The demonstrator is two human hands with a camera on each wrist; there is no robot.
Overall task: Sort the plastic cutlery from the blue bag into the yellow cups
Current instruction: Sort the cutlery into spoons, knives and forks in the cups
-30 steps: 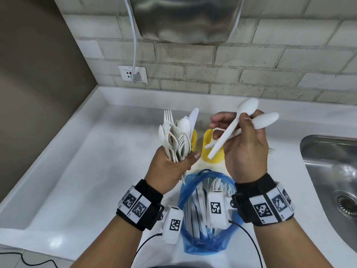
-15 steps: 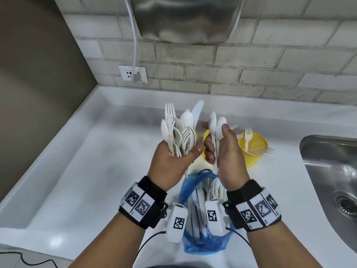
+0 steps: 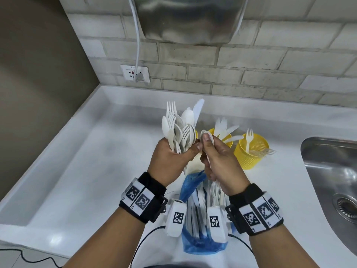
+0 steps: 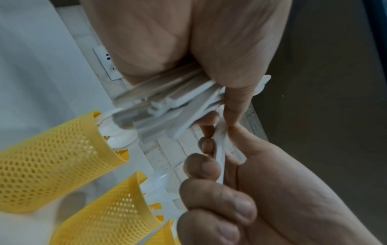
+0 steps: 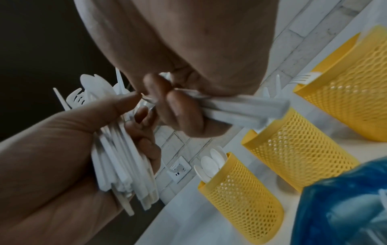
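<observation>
The left hand [image 3: 170,157] holds a mixed bundle of cutlery [image 3: 178,128] upright, its fingers and thumb curled tightly round the handles, so that the fork tines, spoon bowls and one knife blade fan out above the fist where each type can be read at a glance. The right hand [image 3: 218,159] is raised just beside it, fingers curled round the handles of a few spoons [image 3: 205,137], with the thumb pressed on a bowl at the top; the right wrist view shows the handle ends [image 5: 240,106] protruding from the fist toward the cups. The two hands touch at the thumbs, which suggests the right hand is collecting same-type pieces from the bundle before carrying them off together. Three yellow mesh cups stand on the white counter [image 3: 108,163] behind the hands: the left cup [image 5: 240,195] holds spoons, the middle cup [image 5: 297,149] holds knives, and the right cup [image 3: 253,151] holds forks, one upright and others lying over its rim. This arrangement gives one receptacle per type within short reach. The blue bag [image 3: 195,238] lies open on the counter directly below the wrists and contains more cutlery, so sorting is judged to be only partly complete. A steel sink [image 3: 332,171] is set into the counter at the right.
</observation>
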